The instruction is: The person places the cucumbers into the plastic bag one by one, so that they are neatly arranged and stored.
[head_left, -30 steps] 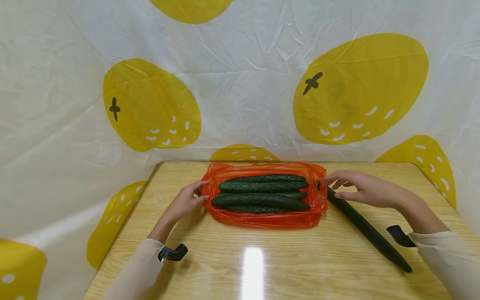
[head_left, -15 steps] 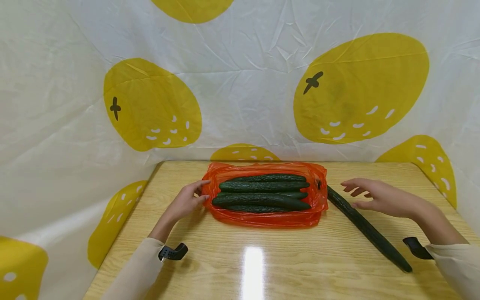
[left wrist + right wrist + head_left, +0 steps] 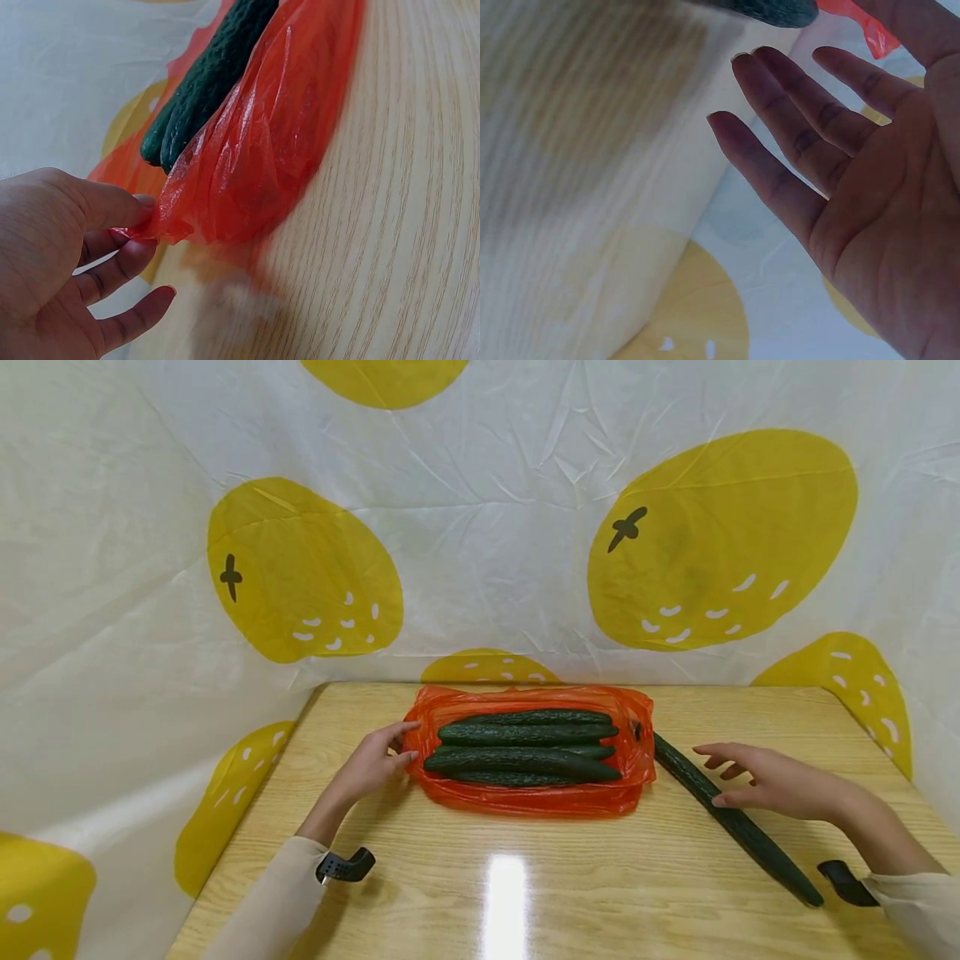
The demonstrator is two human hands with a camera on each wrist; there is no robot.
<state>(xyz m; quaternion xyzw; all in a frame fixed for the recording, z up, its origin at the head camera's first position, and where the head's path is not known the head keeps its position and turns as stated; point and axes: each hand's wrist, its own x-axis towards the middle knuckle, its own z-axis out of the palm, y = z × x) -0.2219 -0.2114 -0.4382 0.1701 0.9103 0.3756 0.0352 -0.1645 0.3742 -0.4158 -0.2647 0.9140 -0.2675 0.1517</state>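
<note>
A thin red plastic bag [image 3: 525, 803] lies on its side at the back of the table, spread around several dark green cucumbers [image 3: 525, 758] lined up side by side. At its left end my left hand [image 3: 373, 764] pinches the edge of the bag; the left wrist view shows the thumb [image 3: 124, 208] on the red film and the lower fingers free. One cucumber [image 3: 761, 847] lies loose, slanting from the bag's right end toward the front right. Over its middle hovers my right hand [image 3: 783, 787], fingers [image 3: 772, 176] extended and apart, holding nothing.
The wooden table [image 3: 420, 893] reaches back to a pale curtain [image 3: 495, 568] printed with yellow fruit, which also runs along the left side. A black band [image 3: 347, 865] sits on the left wrist and another [image 3: 847, 883] on the right.
My right hand has left the bag's right end and moved right and toward me, along the loose cucumber. The left hand, bag and cucumbers look the same.
</note>
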